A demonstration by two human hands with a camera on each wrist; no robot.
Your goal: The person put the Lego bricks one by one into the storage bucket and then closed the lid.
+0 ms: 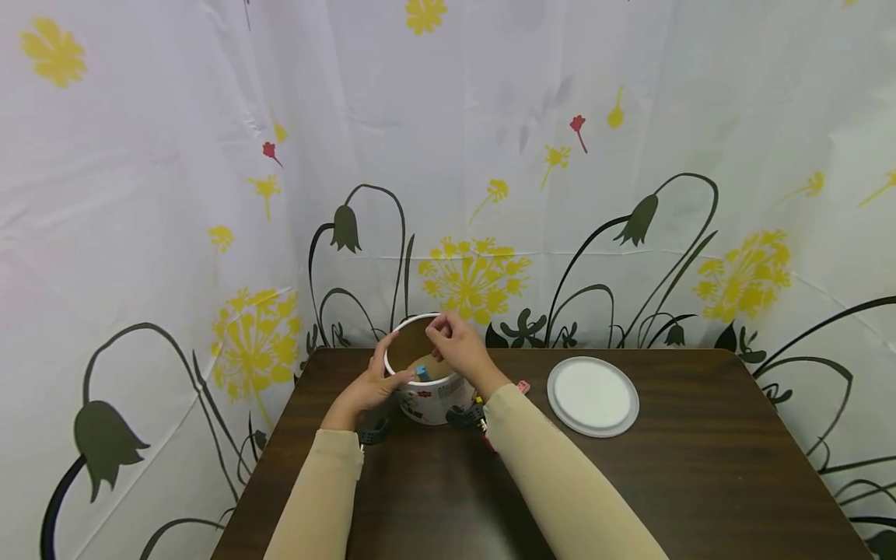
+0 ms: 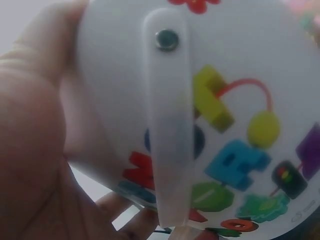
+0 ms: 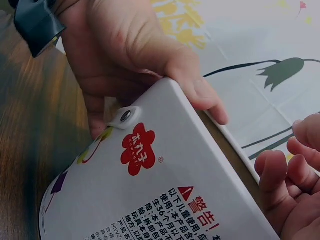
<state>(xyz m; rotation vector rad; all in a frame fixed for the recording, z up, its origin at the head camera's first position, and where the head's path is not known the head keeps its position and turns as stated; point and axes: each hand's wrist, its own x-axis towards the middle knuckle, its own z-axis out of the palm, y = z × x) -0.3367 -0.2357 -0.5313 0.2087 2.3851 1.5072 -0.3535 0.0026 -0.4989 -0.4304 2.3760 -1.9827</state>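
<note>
A white round tub (image 1: 428, 404), printed with coloured toy shapes and red and black lettering, stands at the table's back edge. My left hand (image 1: 369, 393) grips its left side, the thumb over the near rim and the other fingers round the outside. A small blue piece (image 1: 422, 373) shows inside the near rim, close to the left thumb. Above the tub's opening, my right hand (image 1: 458, 350) has its fingers curled, with a speck of red at the fingertips. I cannot tell whether it pinches something. In the left wrist view, a translucent handle strap (image 2: 170, 125) hangs down the tub's side.
A white round lid (image 1: 593, 395) lies on the dark wooden table (image 1: 672, 467) to the right of the tub. Small red and yellow pieces, among them a red one (image 1: 523, 386), show beside the right wrist. A flowered white curtain (image 1: 462, 155) hangs behind the table.
</note>
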